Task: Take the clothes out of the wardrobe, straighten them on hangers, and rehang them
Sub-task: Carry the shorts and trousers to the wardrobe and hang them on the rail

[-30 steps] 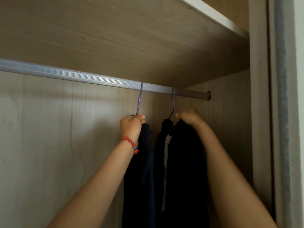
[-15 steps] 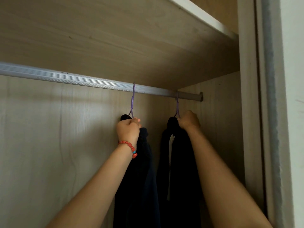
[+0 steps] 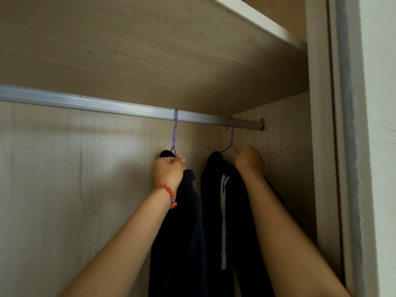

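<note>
Two dark garments hang side by side from purple wire hangers hooked over the ribbed metal rail (image 3: 107, 105) near its right end. The left garment (image 3: 182, 232) hangs from the left hanger (image 3: 175, 133), whose neck the left hand (image 3: 169, 171) holds in a clenched grip; a red bead bracelet (image 3: 169, 192) circles that wrist. The right garment (image 3: 225, 211), with a pale stripe, hangs from the right hanger (image 3: 232, 138), gripped by the right hand (image 3: 249, 159). The wardrobe's side wall (image 3: 287, 157) stands just beside it, a wooden shelf (image 3: 150, 50) close above.
</note>
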A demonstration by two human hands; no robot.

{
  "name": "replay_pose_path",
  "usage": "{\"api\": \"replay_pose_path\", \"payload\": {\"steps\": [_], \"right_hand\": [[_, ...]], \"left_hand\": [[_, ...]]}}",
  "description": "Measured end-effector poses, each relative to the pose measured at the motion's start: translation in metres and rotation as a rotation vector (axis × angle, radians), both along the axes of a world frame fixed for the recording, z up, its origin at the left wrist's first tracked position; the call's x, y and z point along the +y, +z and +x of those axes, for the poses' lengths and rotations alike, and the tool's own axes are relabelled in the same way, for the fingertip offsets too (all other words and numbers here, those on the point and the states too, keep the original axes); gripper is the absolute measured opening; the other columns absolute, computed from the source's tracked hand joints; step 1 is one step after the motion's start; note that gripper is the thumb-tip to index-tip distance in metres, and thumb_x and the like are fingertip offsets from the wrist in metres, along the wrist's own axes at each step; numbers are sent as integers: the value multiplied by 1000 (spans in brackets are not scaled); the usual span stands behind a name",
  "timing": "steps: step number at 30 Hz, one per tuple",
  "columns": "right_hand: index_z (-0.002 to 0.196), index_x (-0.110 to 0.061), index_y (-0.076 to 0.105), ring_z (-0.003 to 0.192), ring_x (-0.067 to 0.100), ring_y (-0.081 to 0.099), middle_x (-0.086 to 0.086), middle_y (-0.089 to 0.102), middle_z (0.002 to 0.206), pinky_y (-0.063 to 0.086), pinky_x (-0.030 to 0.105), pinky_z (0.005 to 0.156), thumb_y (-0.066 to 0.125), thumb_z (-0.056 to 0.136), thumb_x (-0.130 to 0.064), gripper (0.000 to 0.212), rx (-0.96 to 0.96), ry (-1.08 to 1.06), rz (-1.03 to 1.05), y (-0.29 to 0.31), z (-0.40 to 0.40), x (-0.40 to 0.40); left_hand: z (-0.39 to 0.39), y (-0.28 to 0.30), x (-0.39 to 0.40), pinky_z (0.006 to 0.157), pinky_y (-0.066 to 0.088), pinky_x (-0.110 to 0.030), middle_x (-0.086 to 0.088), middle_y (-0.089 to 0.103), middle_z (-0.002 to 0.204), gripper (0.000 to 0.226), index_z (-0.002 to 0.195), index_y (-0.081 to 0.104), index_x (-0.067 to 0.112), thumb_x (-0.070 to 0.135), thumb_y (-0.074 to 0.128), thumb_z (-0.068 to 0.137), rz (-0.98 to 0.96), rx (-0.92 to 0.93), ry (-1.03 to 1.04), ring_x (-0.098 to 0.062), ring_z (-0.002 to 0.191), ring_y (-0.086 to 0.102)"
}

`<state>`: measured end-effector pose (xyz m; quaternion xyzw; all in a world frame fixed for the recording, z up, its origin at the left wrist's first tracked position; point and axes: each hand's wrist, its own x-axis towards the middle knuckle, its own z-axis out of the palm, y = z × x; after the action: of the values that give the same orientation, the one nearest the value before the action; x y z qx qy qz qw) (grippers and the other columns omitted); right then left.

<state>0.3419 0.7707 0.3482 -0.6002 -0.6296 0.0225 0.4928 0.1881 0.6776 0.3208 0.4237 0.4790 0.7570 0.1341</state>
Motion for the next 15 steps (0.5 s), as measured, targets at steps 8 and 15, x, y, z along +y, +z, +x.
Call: {"api": "replay_pose_path", "payload": {"steps": [8, 15], "right_hand": [[108, -4, 60, 98, 31, 60, 16, 62, 113, 46, 31, 71, 44, 90, -6, 23, -1, 66, 97, -14, 3, -24], [114, -8, 61, 101, 32, 59, 15, 61, 116, 46, 30, 75, 43, 93, -10, 28, 54, 83, 250, -26, 14, -54]], "left_hand": [[-3, -2, -11, 78, 44, -29, 2, 55, 63, 25, 80, 68, 5, 22, 53, 91, -28, 105, 30, -15, 64, 51], [-15, -5, -32, 81, 49, -31, -8, 66, 76, 31, 80, 71, 7, 33, 55, 88, -7, 226, 60, -22, 78, 59]]}}
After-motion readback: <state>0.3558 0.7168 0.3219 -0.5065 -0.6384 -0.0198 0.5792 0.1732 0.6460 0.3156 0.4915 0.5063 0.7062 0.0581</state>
